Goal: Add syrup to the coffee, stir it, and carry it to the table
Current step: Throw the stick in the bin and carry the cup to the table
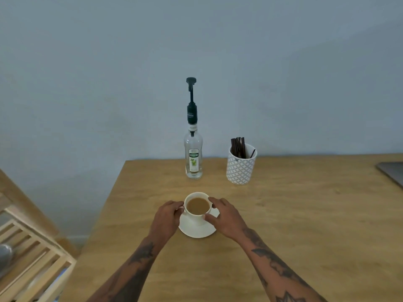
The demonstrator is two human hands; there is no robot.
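Note:
A white cup of milky coffee [198,206] stands on a white saucer [197,231] on the wooden table [294,225]. My left hand [166,219] grips the cup's left side at the handle. My right hand [224,216] wraps the cup's right side, thumb on the near wall. Behind the cup stands a clear syrup bottle [193,158] with a tall dark pump [191,99] on top. To its right is a white patterned holder [241,168] with several dark stir sticks [238,147].
A grey wall rises just behind the table. A wooden slatted rack [28,258] stands off the table's left edge. A dark flat object [392,172] lies at the table's far right edge.

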